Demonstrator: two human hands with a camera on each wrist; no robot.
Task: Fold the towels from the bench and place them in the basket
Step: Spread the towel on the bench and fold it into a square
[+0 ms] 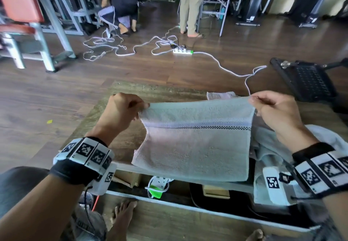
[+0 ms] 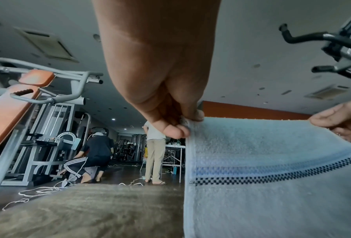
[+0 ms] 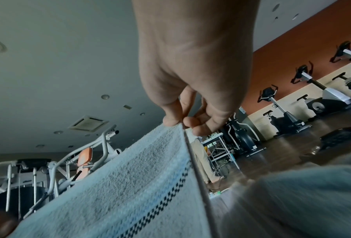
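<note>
A pale blue towel [image 1: 195, 142] with a black checked stripe is stretched over the brown bench [image 1: 150, 91]. Its far edge is lifted off the bench and its near edge hangs over the bench's front. My left hand [image 1: 145, 106] pinches the far left corner [image 2: 187, 122]. My right hand [image 1: 253, 102] pinches the far right corner [image 3: 179, 126]. More pale towels [image 1: 273, 146] lie crumpled on the bench under my right wrist, and a white cloth [image 1: 220, 95] peeks out behind the lifted edge. A black perforated basket [image 1: 305, 79] stands on the floor at the far right.
A white power strip [image 1: 182, 51] and its tangled cables [image 1: 105, 46] lie on the wooden floor beyond the bench. Two people [image 1: 190, 5] are further back among the gym machines [image 1: 28, 24]. Boxes and a second power strip [image 1: 158, 184] sit under the bench.
</note>
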